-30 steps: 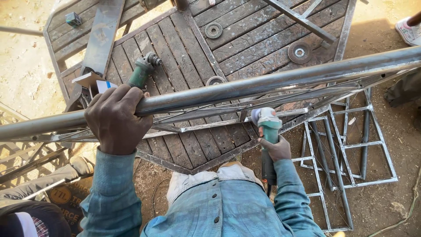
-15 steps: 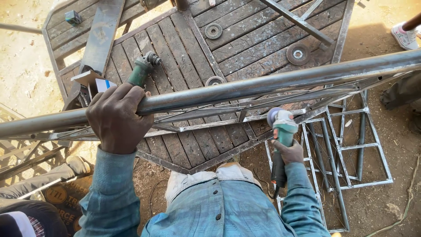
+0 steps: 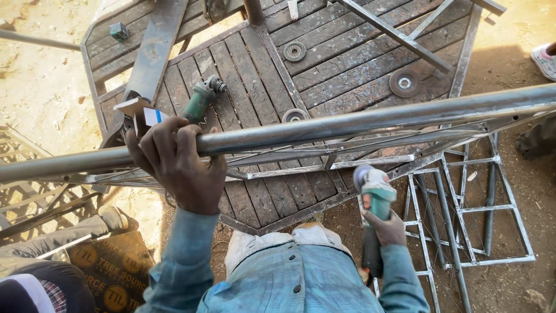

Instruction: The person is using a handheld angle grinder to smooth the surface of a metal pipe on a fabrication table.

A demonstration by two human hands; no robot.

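Observation:
My left hand (image 3: 178,163) is wrapped around a long round steel pipe (image 3: 359,122) that runs across the view at chest height, the top rail of a welded metal frame. My right hand (image 3: 387,227) holds a green angle grinder (image 3: 375,200) by its body, disc end pointing up, below the pipe and to the right of my waist. The grinder is apart from the frame. My blue shirt fills the bottom of the view.
A checker-plate metal table (image 3: 324,58) lies beneath, with a second green grinder (image 3: 201,97), loose grinding discs (image 3: 404,82) and flat bars. A welded rod frame (image 3: 469,220) lies on the dirt at right. Another person's shoe (image 3: 544,59) shows at top right, a leg at bottom left.
My right hand has carried the grinder rightward and downward, away from the frame's lower bars. My left hand has stayed clamped on the pipe.

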